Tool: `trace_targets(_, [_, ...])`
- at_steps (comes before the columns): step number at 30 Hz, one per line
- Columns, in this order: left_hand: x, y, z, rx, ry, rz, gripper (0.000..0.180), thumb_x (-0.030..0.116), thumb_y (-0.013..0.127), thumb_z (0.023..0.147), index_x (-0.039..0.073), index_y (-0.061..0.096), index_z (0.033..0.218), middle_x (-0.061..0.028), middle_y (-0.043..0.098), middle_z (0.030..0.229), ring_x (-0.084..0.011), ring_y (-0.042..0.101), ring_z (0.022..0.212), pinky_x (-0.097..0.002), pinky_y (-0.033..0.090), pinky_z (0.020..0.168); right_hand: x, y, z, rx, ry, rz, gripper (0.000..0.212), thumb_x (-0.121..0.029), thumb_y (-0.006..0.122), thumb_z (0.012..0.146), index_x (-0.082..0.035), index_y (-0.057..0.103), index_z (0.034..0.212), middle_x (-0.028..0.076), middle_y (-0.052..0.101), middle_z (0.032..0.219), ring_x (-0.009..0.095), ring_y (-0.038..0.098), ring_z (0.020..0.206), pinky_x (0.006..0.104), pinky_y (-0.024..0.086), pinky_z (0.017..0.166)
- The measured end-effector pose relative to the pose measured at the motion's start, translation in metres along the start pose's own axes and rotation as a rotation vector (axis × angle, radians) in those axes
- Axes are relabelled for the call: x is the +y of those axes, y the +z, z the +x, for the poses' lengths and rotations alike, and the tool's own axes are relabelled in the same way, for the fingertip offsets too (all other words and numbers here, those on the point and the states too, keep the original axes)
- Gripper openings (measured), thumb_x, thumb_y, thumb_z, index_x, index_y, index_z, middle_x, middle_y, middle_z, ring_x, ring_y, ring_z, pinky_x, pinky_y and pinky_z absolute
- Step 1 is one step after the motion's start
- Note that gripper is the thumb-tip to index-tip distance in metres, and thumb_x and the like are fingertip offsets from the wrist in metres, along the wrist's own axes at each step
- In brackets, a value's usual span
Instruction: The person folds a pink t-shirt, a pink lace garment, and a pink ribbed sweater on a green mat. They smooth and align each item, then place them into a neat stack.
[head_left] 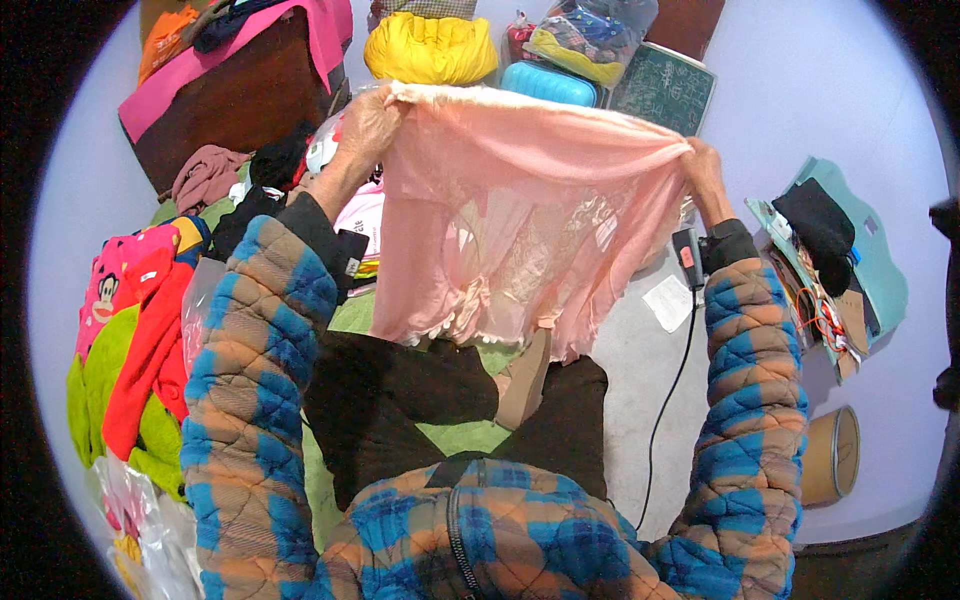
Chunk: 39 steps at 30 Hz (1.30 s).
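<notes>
A sheer pink lace-trimmed garment hangs stretched between my raised hands, its ruffled lower edge above my lap. My left hand is closed on its upper left corner. At the upper right corner my right hand grips the cloth, fingers partly hidden by folds. Through the thin fabric some of what lies behind shows faintly. Near my right wrist a dark device with a black cord is visible. Beside my left forearm lies a white and pink printed cloth, partly covered by the hanging garment.
Red, pink and green clothes are piled at left, with a clear plastic bag nearer. Behind stand a brown cabinet, a yellow bundle and a blue case. At right are a teal shelf and a brown bin.
</notes>
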<state>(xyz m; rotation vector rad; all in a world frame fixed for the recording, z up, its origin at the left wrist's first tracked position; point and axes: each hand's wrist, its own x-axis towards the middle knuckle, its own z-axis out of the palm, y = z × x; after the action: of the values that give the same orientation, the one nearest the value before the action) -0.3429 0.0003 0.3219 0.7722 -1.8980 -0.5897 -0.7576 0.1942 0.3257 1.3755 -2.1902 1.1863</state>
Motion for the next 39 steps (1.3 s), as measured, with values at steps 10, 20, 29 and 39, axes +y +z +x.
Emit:
trace_targets(10, [0.030, -0.048, 0.003, -0.062, 0.146, 0.352, 0.029, 0.007, 0.044, 0.084, 0.003, 0.054, 0.111, -0.0167, 0.060, 0.103, -0.0314, 0.059, 0.095, -0.0377, 0.049, 0.078, -0.033, -0.046, 0.019, -0.193, 0.293, 0.715, 0.021, -0.015, 0.058, 0.084, -0.001, 0.066, 0.097, 0.008, 0.065, 0.087, 0.016, 0.059, 0.071, 0.0289, 0.049, 0.062])
trace_targets(20, [0.015, -0.050, -0.018, 0.000, -0.396, -0.955, 0.040, 0.037, 0.054, 0.092, 0.004, 0.053, 0.114, -0.0075, 0.062, 0.103, -0.0181, 0.061, 0.091, -0.0325, 0.051, 0.079, -0.057, -0.086, -0.021, -0.492, 0.371, 0.820, 0.032, -0.022, 0.064, 0.085, 0.005, 0.063, 0.103, 0.015, 0.065, 0.095, 0.019, 0.064, 0.077, 0.0314, 0.056, 0.068])
trace_targets(29, [-0.011, -0.030, -0.038, -0.221, -0.748, -0.297, 0.051, 0.047, 0.052, 0.089, -0.001, 0.059, 0.106, -0.0131, 0.064, 0.100, -0.0257, 0.062, 0.084, -0.0416, 0.051, 0.076, -0.033, -0.066, -0.038, -0.658, 0.526, 0.468, 0.035, -0.020, 0.067, 0.083, 0.006, 0.060, 0.105, 0.014, 0.064, 0.095, 0.020, 0.064, 0.075, 0.0344, 0.056, 0.063])
trace_targets(39, [0.002, -0.040, -0.051, -0.337, -0.912, -0.612, 0.048, 0.043, 0.041, 0.095, 0.002, 0.059, 0.110, -0.0137, 0.065, 0.105, -0.0241, 0.064, 0.089, -0.0392, 0.052, 0.080, -0.017, -0.062, -0.056, -0.747, 0.596, 0.823, 0.035, -0.027, 0.067, 0.083, 0.004, 0.061, 0.099, 0.012, 0.064, 0.093, 0.019, 0.063, 0.077, 0.0345, 0.056, 0.067])
